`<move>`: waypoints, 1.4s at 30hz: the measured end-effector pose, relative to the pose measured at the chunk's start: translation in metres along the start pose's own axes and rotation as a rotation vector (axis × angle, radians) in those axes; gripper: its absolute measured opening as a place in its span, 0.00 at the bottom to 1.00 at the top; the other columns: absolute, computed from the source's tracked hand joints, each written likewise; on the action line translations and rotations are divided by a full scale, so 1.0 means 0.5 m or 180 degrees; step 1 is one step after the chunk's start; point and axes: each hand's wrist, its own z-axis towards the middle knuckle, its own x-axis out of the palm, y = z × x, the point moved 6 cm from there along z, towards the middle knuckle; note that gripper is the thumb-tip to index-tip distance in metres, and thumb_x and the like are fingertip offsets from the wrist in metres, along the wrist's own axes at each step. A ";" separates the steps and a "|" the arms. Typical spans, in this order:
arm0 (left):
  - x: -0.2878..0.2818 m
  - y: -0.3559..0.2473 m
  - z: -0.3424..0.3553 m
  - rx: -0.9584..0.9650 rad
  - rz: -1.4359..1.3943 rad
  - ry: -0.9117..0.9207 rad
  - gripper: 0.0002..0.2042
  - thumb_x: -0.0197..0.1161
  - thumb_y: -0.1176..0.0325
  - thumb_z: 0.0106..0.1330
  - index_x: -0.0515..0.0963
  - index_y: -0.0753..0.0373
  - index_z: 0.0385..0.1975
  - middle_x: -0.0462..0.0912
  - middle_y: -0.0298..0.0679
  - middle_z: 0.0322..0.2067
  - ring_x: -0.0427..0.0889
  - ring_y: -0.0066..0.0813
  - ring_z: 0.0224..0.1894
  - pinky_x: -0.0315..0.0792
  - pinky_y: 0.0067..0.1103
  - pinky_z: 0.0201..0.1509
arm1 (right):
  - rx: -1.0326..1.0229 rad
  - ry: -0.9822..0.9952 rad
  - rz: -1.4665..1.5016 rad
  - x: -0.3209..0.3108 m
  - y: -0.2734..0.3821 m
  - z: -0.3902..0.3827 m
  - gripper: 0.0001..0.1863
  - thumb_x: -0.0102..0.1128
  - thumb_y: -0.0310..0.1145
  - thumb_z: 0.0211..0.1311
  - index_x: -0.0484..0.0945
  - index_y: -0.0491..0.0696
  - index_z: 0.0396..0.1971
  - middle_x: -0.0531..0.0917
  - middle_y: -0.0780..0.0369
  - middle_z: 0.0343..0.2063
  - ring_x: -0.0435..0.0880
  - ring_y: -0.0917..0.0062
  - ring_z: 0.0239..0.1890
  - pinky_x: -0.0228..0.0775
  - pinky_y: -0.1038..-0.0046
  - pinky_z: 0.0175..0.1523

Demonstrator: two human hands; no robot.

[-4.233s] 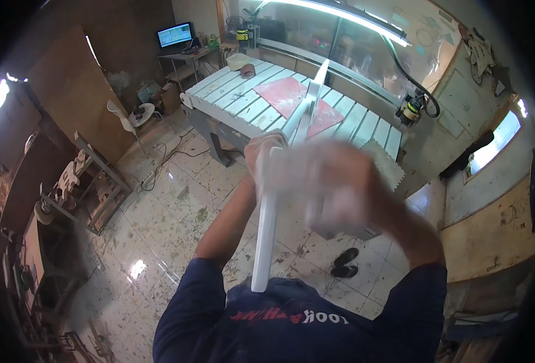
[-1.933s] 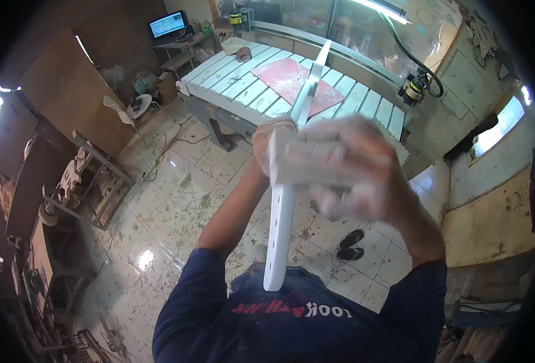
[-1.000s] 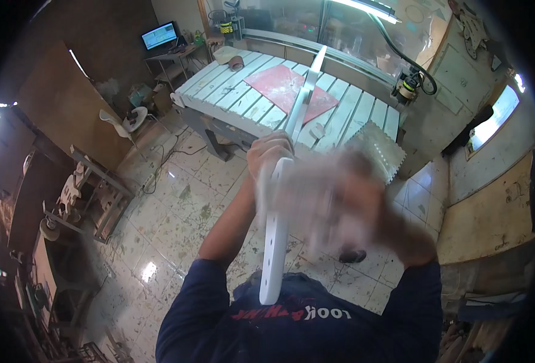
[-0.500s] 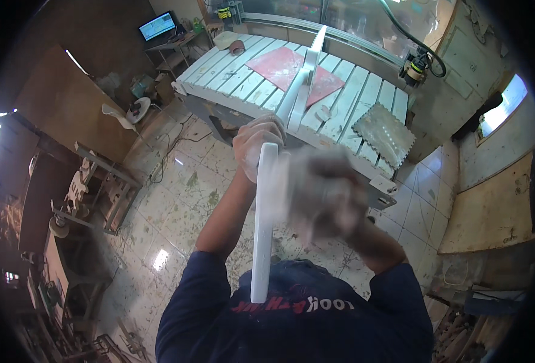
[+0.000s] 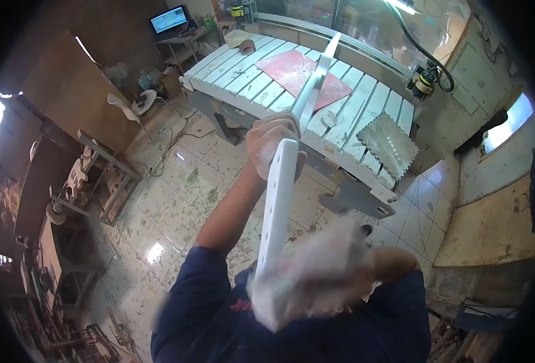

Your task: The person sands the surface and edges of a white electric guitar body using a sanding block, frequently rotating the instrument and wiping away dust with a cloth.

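Observation:
A long white workpiece (image 5: 277, 206) stretches from in front of my chest out over the slatted table; small dark marks line its near face. My left hand (image 5: 270, 140), dusted white, is closed around it near the table's front edge. My right hand (image 5: 325, 260) is at the workpiece's lower end, close to my body. Motion smears its fingers, so I cannot tell whether it holds anything. A red sheet (image 5: 284, 68) dusted with white lies on the table under the far part of the workpiece.
On the white slatted table (image 5: 219, 68) are a brown roll (image 5: 247, 47), a small pale block (image 5: 328, 118) and a scalloped-edged panel (image 5: 388, 145). A hose with a black-and-yellow fitting (image 5: 423, 81) hangs at the right. Cables (image 5: 169, 142) cross the speckled tile floor; a rack (image 5: 107, 181) stands left.
My right hand has swept down along the workpiece from beside my left hand to its lower end. The workpiece's near end has tilted, showing more of its marked face.

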 end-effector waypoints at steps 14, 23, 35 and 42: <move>0.024 0.019 -0.012 -0.0133 0.0026 0.0269 0.13 0.67 0.62 0.56 0.75 0.66 0.24 0.74 0.41 0.19 0.76 0.40 0.20 0.69 0.30 0.25 | 0.0353 0.1084 -0.0700 -0.041 -0.005 0.047 0.15 0.65 0.35 0.61 0.88 0.57 0.49 0.87 0.66 0.46 0.82 0.76 0.42 0.75 0.69 0.48; 0.014 0.038 -0.024 0.0073 0.0228 0.0069 0.17 0.69 0.57 0.51 0.75 0.66 0.24 0.76 0.44 0.22 0.78 0.44 0.22 0.72 0.31 0.28 | 0.0096 0.1043 -0.1156 -0.078 -0.073 0.092 0.21 0.69 0.39 0.58 0.87 0.59 0.54 0.84 0.68 0.50 0.81 0.74 0.46 0.71 0.68 0.52; 0.028 0.040 -0.017 -0.0089 0.0158 0.0108 0.18 0.69 0.57 0.49 0.74 0.67 0.25 0.78 0.46 0.25 0.80 0.45 0.25 0.75 0.33 0.31 | 0.0285 0.1418 -0.0387 -0.049 -0.030 0.072 0.24 0.71 0.36 0.53 0.87 0.60 0.54 0.85 0.64 0.52 0.82 0.72 0.47 0.72 0.65 0.54; 0.049 0.044 -0.018 -0.0104 0.0023 0.0234 0.19 0.67 0.53 0.50 0.73 0.64 0.26 0.72 0.42 0.22 0.75 0.46 0.23 0.69 0.36 0.28 | 0.0307 0.1721 -0.0889 -0.070 0.001 0.105 0.18 0.68 0.32 0.57 0.87 0.57 0.49 0.85 0.68 0.48 0.83 0.75 0.45 0.74 0.67 0.51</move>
